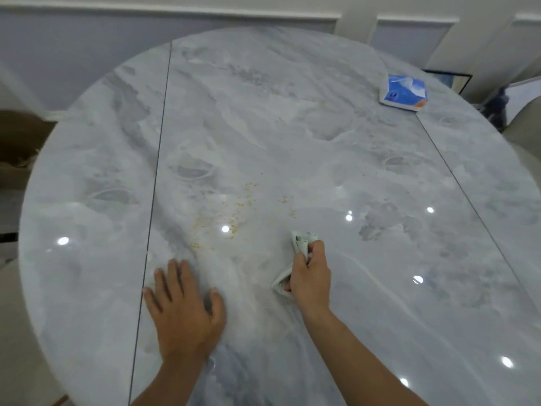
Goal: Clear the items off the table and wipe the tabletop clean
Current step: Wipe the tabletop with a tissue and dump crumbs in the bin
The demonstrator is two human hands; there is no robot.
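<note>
A glossy grey marble table point(322, 136) fills the view. Yellowish crumbs point(234, 209) lie scattered near its middle, just beyond my hands. My right hand point(310, 276) grips a crumpled pale wipe point(300, 241) that touches the tabletop to the right of the crumbs. My left hand point(183, 309) rests flat on the table with its fingers spread, near a dark seam line. A blue and white tissue pack point(404, 90) lies at the far right edge of the table.
A pale panelled wall point(205, 27) runs behind the table. A beige chair back point(527, 133) shows at the right edge, and brown furniture point(17, 148) at the left. Two dark seams point(159, 159) cross the tabletop.
</note>
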